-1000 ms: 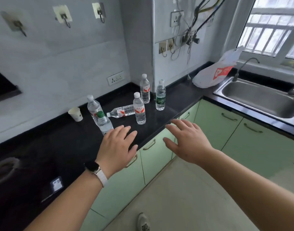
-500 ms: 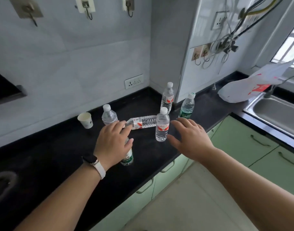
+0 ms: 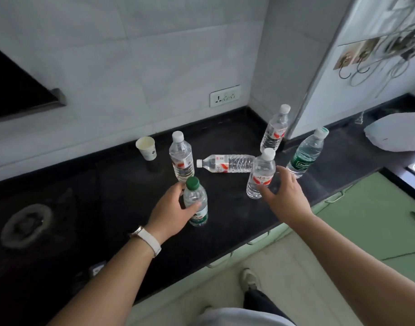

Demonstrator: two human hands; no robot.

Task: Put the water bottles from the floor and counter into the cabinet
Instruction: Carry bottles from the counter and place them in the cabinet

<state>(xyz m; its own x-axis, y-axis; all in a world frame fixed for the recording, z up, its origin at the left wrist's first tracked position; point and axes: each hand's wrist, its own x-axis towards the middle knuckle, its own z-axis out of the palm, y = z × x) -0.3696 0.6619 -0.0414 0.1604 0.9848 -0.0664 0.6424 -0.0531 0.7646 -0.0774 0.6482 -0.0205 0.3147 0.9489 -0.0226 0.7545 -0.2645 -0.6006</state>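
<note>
Black tabletop [image 3: 225, 220] under white tiled wall [image 3: 131, 55]; left hand [image 3: 171, 209] wraps the green-capped bottle [image 3: 196, 203], right hand [image 3: 285, 196] spread, touching the white-capped bottle [image 3: 260, 175].

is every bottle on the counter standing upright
No: one bottle lies on its side on the counter, between the standing ones.

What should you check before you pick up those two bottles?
1. Left hand wrapped around the green-capped bottle: ok, fingers curl round it.
2. Right hand closed on the near red-label bottle: not ok, fingers open beside it.
3. Both bottles upright on the counter: ok.
4. Caps on both: ok.
5. Lying bottle clear of the right hand's target: cannot tell, its base is hidden behind it.
6. Cabinet open and ready: cannot tell, the visible green doors look shut.
</note>
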